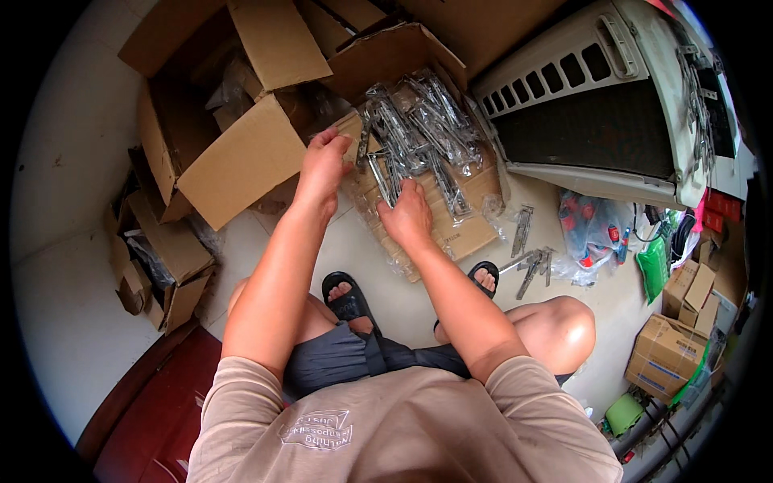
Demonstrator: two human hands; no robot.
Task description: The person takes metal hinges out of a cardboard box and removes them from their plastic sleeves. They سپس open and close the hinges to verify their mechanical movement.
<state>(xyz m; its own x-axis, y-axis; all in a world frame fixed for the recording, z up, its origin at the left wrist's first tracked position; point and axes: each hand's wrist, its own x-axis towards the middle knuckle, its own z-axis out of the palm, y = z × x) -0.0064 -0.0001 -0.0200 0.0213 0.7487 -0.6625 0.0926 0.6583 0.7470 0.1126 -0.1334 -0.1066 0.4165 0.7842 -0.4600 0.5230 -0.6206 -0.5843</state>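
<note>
Several silvery metal strip hinges in clear plastic sleeves lie heaped on a flattened piece of cardboard in front of me. My right hand is closed at the near end of a bundle of metal strips, its fingertips partly hidden. To the left of the heap my left hand is raised, with bent fingers and the thumb apart from them. Nothing shows between them. A dark metal strip stands just beyond its fingertips.
Open cardboard boxes crowd the left and far side. A grey slatted appliance housing stands far right. Loose metal hinges lie by my right foot, near a plastic bag of red and blue items. Taped cartons sit further right.
</note>
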